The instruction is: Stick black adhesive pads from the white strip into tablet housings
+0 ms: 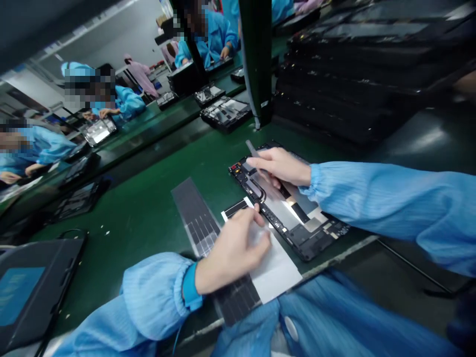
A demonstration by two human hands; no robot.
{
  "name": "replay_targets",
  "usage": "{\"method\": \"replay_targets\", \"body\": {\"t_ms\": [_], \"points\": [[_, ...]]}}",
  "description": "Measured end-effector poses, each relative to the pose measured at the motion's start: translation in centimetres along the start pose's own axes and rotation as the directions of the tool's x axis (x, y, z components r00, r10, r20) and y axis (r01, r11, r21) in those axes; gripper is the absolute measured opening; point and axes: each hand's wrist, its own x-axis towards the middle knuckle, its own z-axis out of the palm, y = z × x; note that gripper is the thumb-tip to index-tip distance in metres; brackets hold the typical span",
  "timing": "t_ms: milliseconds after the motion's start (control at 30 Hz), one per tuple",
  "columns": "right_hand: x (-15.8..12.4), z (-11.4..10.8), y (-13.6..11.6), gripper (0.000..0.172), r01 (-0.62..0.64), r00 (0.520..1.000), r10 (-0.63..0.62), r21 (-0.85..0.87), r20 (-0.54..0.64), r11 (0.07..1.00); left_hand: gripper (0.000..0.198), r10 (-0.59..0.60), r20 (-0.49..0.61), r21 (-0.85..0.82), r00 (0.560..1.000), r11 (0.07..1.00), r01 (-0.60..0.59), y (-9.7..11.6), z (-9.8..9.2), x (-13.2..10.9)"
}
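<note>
A tablet [312,243] lies with its inside exposed, showing circuit parts, a flex cable and a silvery panel. Above it is my right hand [280,166], closed around a flat grey stick [251,147] whose end sticks out past the fingers; its other end is hard to make out. My left hand [238,248] hovers at the tablet's near left edge with bent fingers, thumb and forefinger apart. Under that hand lie a white sheet [277,272] and a clear strip sheet with dark bands [197,213]. Whether a thin film touches the fingertips is unclear.
Stacked black trays [334,94] rise at the right behind a green post [256,59]. A dark device with a blue label [22,292] sits at the left. Beyond the green bench [148,213], a line carries more opened tablets [226,111], with co-workers in blue seated along it.
</note>
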Motion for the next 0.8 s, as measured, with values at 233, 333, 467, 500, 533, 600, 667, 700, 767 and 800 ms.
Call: {"method": "replay_targets", "body": {"t_ms": [233,333,467,500,533,600,667,700,767,800], "points": [[3.7,-5.1,3.0,0.04,-0.112,0.888,0.03,-0.154,-0.459,0.982,0.057,-0.284,0.131,0.132,0.95,0.954,0.267,-4.0,-3.5,7.1],[4.6,-5.0,4.8,0.04,-0.085,0.89,0.038,-0.084,-0.453,0.993,0.066,-0.258,0.122,0.117,0.958,0.963,0.244,-4.8,-3.0,7.9],[4.8,-4.8,5.8,0.041,-0.043,0.866,0.056,0.037,-0.497,0.998,0.047,-0.288,0.051,-0.244,0.956,0.925,0.291,-4.3,-2.0,7.9],[4.8,-4.8,5.8,0.04,-0.035,0.859,0.065,0.068,-0.507,0.997,0.04,-0.285,0.026,-0.421,0.958,0.866,0.269,-3.9,-1.8,8.0],[4.9,-4.8,5.9,0.04,-0.026,0.854,0.073,0.097,-0.515,0.995,0.037,-0.273,-0.003,-0.581,0.962,0.783,0.221,-3.5,-1.7,8.1],[4.9,-4.8,5.8,0.039,-0.008,0.847,0.088,0.153,-0.524,0.988,0.038,-0.249,-0.058,-0.765,0.967,0.633,0.117,-2.7,-1.7,8.6],[4.9,-4.7,5.7,0.037,0.007,0.848,0.109,0.217,-0.518,0.976,0.038,-0.26,-0.086,-0.818,0.962,0.569,0.08,-2.3,-2.1,9.0],[4.9,-4.6,5.5,0.036,0.013,0.852,0.121,0.252,-0.509,0.968,0.037,-0.275,-0.098,-0.824,0.956,0.562,0.077,-2.3,-2.5,9.1],[4.8,-4.5,5.2,0.034,0.021,0.864,0.146,0.323,-0.482,0.946,0.033,-0.314,-0.159,-0.825,0.936,0.563,0.049,-2.9,-3.7,9.3],[4.7,-4.4,5.1,0.033,0.024,0.869,0.156,0.355,-0.469,0.934,0.031,-0.332,-0.207,-0.823,0.92,0.567,0.019,-3.4,-4.5,9.4]]}}
